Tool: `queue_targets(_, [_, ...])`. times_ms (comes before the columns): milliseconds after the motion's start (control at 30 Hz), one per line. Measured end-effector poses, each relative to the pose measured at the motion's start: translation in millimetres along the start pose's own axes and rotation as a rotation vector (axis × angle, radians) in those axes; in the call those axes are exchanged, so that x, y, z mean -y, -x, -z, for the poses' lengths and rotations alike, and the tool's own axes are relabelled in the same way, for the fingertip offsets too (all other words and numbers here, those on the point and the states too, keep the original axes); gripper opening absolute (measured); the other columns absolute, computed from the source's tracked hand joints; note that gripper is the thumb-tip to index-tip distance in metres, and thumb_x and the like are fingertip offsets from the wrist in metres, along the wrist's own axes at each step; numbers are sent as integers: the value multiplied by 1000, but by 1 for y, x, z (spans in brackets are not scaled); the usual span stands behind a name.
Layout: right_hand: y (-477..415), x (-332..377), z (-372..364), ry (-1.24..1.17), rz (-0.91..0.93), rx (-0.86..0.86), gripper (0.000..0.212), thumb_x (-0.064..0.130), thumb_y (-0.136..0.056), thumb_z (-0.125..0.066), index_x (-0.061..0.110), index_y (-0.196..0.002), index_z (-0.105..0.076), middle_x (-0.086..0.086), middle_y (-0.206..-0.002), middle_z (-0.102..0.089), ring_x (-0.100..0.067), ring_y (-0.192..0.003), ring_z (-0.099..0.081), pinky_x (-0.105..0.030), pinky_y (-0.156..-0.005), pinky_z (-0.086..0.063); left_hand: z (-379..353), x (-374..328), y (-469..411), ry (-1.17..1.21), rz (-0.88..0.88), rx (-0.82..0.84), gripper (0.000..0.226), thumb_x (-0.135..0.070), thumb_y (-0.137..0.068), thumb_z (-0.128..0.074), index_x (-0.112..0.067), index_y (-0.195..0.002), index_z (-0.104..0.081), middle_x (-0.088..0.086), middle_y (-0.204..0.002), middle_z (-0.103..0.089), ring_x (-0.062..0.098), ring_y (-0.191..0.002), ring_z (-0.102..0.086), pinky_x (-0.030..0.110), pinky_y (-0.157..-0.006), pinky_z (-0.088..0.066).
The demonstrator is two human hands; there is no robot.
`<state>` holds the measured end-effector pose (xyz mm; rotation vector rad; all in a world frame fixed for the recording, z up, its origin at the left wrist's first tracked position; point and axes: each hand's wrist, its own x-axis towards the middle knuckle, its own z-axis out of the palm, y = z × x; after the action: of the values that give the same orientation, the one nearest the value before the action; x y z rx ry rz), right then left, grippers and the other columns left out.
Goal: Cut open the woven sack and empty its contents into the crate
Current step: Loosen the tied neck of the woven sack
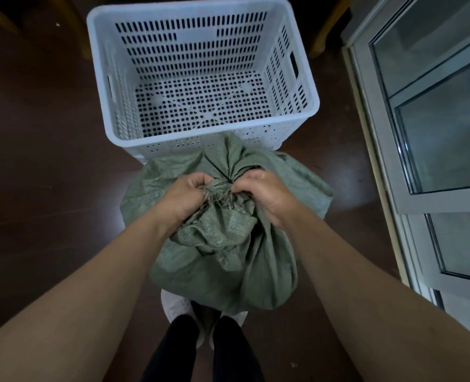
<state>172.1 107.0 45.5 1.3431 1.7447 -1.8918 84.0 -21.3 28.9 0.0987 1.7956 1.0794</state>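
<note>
Status: early, nothing emptied yet.

- Sack: green woven, stands on the dark floor just in front of my shoes. Its far side looks to be touching the crate's near wall. The neck is bunched and tied with a dark cord, so it's not open.
- Left hand: fingers curled, grasping the gathered neck on its left side.
- Right hand: same, clenched round the neck fabric on the right side. Frayed strands stick out between the two hands.
- Crate: white, perforated, upright beyond the sack. Bare bottom visible, nothing in it.
- No knife or scissors anywhere in view. I can't tell whether I'm picking at the knot or just steadying the neck.
- Glass door to the right, well apart from the sack.

My read on what's left is everything that counts: cut or undo the tie, open the mouth, lift, tip into the crate. The sack looks full and slumped, so I expect it to be heavy and floppy on the lift.
</note>
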Motion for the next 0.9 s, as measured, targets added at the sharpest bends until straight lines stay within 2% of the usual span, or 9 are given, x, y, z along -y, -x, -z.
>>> queue_targets(200, [10,55,12,-157,64,100,24,-6,-76,-61,11,-61,-51,-2,-57,-58,-16,-61,-55,-29,-64,-49,9,-39,12,184,-173,4,35,17,-82,-43,-14,-72,-54,-14,-50,-64,-4,-47,-57,10,-49,-47])
queue_targets(333, [7,92,21,-185,143,191,9,-1,-71,-60,6,-67,-55,-7,-66,-61,-20,-70,-58,-36,-77,-51,15,-66,16,342,-243,1,36,17,-83,-41,-15,-73,-53,-11,-56,-65,2,-52,-59,15,-53,-50])
queue_targets(400, [0,95,20,-53,169,135,5,8,-68,-62,7,-72,-63,-7,-74,-66,-22,-78,-62,-38,-86,-53,13,-71,17,341,-196,-46,30,10,-85,-46,-17,-78,-54,-4,-71,-64,9,-63,-59,18,-56,-51])
queue_targets(467, [-8,90,15,184,167,35,3,14,-76,-64,12,-77,-67,-5,-87,-69,-25,-92,-65,-43,-95,-50,10,-70,18,198,-156,-142,19,0,-88,-53,-18,-94,-53,0,-93,-60,14,-82,-57,24,-70,-51])
queue_targets(533, [-12,80,10,264,139,6,11,13,-87,-61,19,-78,-62,-5,-92,-67,-25,-99,-63,-44,-98,-48,6,-66,18,82,-243,-278,30,-7,-88,-58,-17,-114,-45,1,-112,-50,14,-96,-52,25,-79,-47])
queue_targets(633, [-8,69,5,278,122,14,24,9,-93,-55,20,-72,-57,1,-77,-61,-13,-77,-58,-26,-75,-50,5,-58,16,-241,-482,-397,37,-25,-86,-64,-25,-119,-48,0,-120,-45,12,-101,-50,26,-83,-45])
queue_targets(667, [-7,68,5,273,117,31,26,6,-93,-54,19,-70,-56,2,-72,-59,-10,-70,-55,-22,-67,-47,5,-54,13,-394,-503,-387,37,-32,-86,-64,-28,-121,-51,1,-123,-45,15,-106,-50,30,-88,-46])
queue_targets(767, [-4,67,6,321,82,69,27,5,-86,-59,16,-63,-53,-2,-68,-56,-17,-70,-54,-31,-69,-46,5,-49,9,-723,-415,-262,42,-31,-87,-61,-33,-128,-49,4,-130,-51,24,-117,-51,42,-94,-47])
queue_targets(900, [0,67,9,430,37,93,20,5,-78,-61,16,-66,-48,-1,-66,-49,-13,-62,-45,-27,-58,-35,3,-49,9,-759,-375,-191,45,-22,-83,-65,-35,-121,-44,0,-125,-59,26,-106,-58,44,-86,-50])
